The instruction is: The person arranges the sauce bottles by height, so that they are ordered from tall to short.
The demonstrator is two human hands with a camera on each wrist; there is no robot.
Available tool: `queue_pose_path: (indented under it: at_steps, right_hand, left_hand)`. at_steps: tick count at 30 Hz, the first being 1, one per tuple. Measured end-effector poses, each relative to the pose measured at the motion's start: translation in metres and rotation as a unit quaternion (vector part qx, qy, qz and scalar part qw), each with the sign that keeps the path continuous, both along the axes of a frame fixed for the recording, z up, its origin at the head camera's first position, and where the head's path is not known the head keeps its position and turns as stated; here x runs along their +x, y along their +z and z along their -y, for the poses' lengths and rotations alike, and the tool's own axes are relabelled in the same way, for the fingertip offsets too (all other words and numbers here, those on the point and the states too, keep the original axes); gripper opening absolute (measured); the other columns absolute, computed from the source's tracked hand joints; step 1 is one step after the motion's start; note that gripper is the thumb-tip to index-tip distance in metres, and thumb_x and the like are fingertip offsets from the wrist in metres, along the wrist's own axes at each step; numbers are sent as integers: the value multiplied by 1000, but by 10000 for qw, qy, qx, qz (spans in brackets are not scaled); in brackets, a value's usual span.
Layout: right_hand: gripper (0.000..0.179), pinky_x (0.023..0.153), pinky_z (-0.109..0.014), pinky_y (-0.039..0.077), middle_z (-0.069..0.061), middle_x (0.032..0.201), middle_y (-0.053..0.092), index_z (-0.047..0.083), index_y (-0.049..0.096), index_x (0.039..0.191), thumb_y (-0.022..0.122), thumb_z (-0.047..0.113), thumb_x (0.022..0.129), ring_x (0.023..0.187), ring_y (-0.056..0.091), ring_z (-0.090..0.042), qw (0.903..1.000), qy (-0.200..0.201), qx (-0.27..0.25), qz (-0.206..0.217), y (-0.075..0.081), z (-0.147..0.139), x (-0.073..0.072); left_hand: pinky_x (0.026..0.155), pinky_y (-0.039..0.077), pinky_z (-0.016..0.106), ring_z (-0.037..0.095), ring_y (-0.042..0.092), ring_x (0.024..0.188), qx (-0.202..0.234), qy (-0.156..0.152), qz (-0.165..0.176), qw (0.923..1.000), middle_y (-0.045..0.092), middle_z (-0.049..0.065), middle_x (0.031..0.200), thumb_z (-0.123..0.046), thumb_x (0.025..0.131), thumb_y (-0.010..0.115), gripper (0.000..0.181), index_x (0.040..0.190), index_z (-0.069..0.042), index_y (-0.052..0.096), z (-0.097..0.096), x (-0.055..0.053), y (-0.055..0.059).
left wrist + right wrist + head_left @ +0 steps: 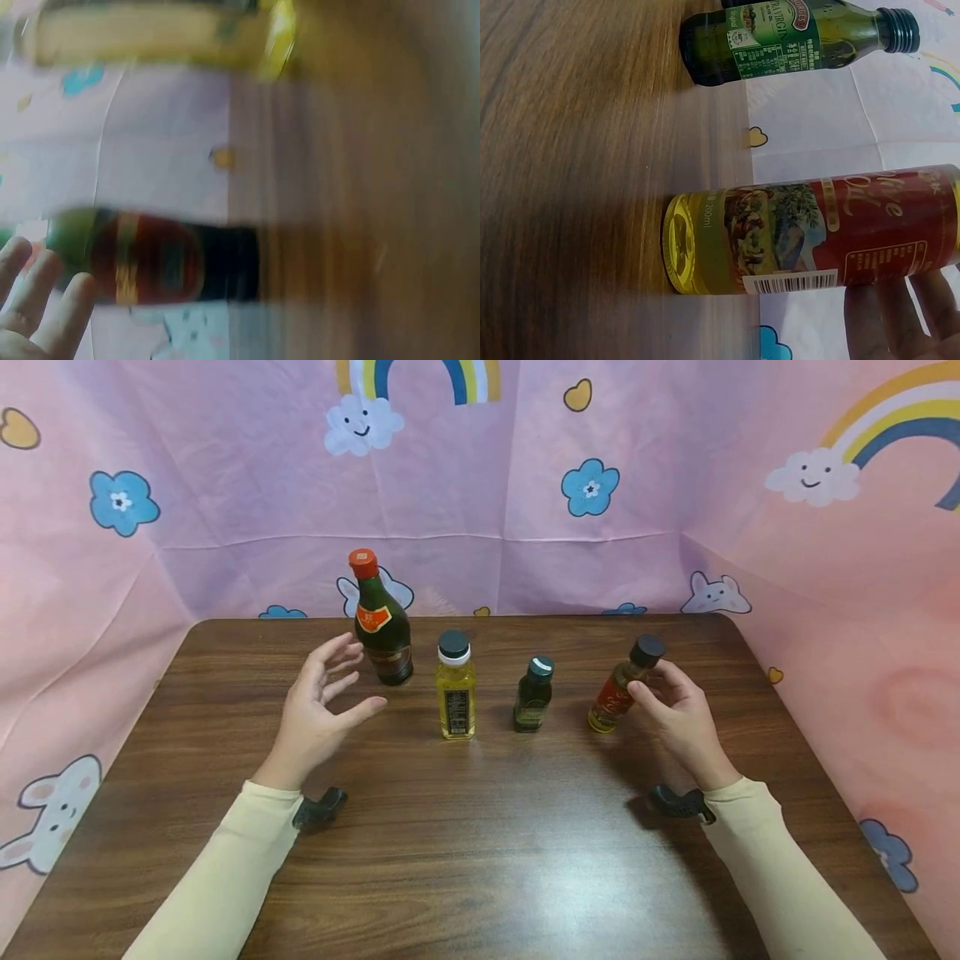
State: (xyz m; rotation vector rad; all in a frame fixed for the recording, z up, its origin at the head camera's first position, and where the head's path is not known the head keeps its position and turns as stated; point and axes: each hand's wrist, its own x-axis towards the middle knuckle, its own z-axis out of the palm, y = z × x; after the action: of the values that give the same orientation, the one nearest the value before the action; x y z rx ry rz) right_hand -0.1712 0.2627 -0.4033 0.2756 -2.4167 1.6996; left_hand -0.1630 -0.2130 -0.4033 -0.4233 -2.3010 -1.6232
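Note:
My right hand point(681, 720) grips a small olive oil bottle point(612, 695) with a red label and black cap, thumb on the near side. Its label and its glass base show in the right wrist view, the bottle point(780, 236) leaning a little, with fingers point(900, 315) behind it. My left hand point(313, 710) is spread, thumb apart from the fingers, and holds nothing. Just beyond its fingertips stands a tall dark green bottle point(384, 639) with a red cap. The left wrist view is blurred and shows that bottle point(169, 259) behind the fingers.
A clear bottle of yellow oil point(456, 689) with a dark cap stands mid-table. To its right is a small dark green olive oil bottle point(533, 695). The wooden table point(480, 827) meets a pink patterned cloth point(450, 510) at its back and sides.

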Motion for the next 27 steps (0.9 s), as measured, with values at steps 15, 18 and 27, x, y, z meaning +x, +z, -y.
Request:
queue_pose_path:
  at_steps: [15, 18, 27]
  right_hand:
    - [38, 98, -15, 47, 6, 127, 63, 8, 59, 140, 65, 20, 104, 118, 61, -6, 10000, -3, -91, 23, -1, 0, 1]
    - [38, 98, -15, 47, 5, 126, 63, 7, 59, 140, 65, 20, 104, 118, 61, -7, 9999, -11, -116, 14, -1, 0, 1]
    - [38, 97, -14, 47, 7, 125, 63, 7, 59, 140, 65, 19, 104, 117, 61, -5, 10000, -29, -85, -17, -2, 0, 1]
  left_hand:
    - [107, 49, 56, 25, 46, 141, -375, -710, 511, 9955, 50, 6, 150, -21, 86, 87, 87, 158, -29, 38, -64, 7, -25]
    - [105, 49, 57, 24, 44, 142, -425, -698, 659, 9945, 48, 5, 151, -25, 87, 86, 86, 158, -27, 37, -69, 7, -25]
    - [100, 56, 47, 30, 52, 136, -355, -639, 809, 9940, 44, 11, 153, -30, 92, 81, 81, 159, -21, 37, -78, 1, -28]
